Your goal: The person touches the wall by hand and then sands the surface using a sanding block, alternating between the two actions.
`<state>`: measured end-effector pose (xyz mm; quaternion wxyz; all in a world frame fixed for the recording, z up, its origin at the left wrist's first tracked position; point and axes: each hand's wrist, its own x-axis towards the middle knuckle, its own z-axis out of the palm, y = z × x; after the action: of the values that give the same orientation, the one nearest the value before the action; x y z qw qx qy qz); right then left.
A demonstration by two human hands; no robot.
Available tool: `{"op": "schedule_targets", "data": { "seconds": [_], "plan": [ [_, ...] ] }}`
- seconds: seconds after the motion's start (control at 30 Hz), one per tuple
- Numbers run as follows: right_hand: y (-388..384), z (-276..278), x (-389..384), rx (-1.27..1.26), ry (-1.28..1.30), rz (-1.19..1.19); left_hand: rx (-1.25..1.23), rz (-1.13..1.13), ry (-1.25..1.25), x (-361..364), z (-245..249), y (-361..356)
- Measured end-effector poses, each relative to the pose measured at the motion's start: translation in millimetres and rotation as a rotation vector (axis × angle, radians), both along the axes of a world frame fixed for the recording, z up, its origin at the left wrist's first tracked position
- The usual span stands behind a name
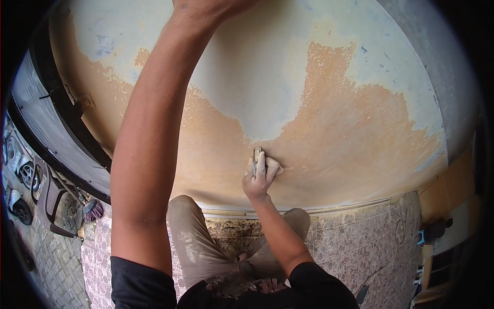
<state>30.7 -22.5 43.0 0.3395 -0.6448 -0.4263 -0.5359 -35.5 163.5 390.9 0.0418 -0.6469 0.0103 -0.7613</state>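
My right hand (259, 177), its fingers pale with dust, is closed around a small greyish flat tool (256, 160) against the wall. Fingers cover most of the tool, so its exact kind is hidden. The hand rests just below the tip of a pale unstained patch on the wall (329, 134), where cream paint meets a tan-orange area with ragged edges. My left arm reaches up across the wall. Only the wrist and part of my left hand (216, 6) show at the top edge; its fingers are out of frame.
My knees (188, 216) are bent close to the wall's foot. Stone-patterned tiles (350, 247) cover the floor. On the left are a dark-framed window (51, 98), a brown plastic chair (51, 201), a purple-bristled brush (93, 210) and parked motorbikes (24, 172).
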Motion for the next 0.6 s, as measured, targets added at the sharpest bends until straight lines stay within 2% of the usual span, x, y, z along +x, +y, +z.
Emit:
{"op": "schedule_targets", "data": {
  "seconds": [0.07,0.13,0.2,0.3,0.33,0.4,0.47,0.5,0.57,0.6],
  "plan": [
    [4.2,15.0,7.0,0.001,0.021,0.037,0.034,0.014,-0.034,0.8,1.4,1.7],
    [16.8,89.0,9.3,0.156,0.044,0.042,0.01,0.009,0.004,-1.7,0.3,1.6],
    [22.1,160.2,1.5,0.196,0.106,0.073,-0.01,0.005,0.032,-6.0,1.4,1.3],
    [27.7,161.8,-0.1,0.252,0.149,0.069,-0.026,-0.006,0.097,-12.2,1.4,2.8],
    [25.0,136.0,-5.1,0.219,0.175,0.062,0.008,0.001,0.07,-10.2,0.6,5.5],
    [20.1,46.9,-0.5,0.134,0.071,-0.044,0.042,0.009,0.039,-7.8,0.1,8.0],
    [10.7,-38.9,-1.3,0.069,0.125,-0.02,0.046,0.011,0.016,-5.1,0.9,6.6],
    [8.9,-35.1,-4.2,0.07,0.13,-0.021,0.047,0.01,0.022,-2.9,-0.5,6.3],
    [6.0,-2.7,-7.0,0.038,0.228,0.121,0.08,0.042,-0.045,0.6,0.3,8.2],
    [10.8,29.7,-1.1,0.084,0.179,0.089,0.074,0.037,-0.033,-0.4,-1.9,7.8]
  ]
}}
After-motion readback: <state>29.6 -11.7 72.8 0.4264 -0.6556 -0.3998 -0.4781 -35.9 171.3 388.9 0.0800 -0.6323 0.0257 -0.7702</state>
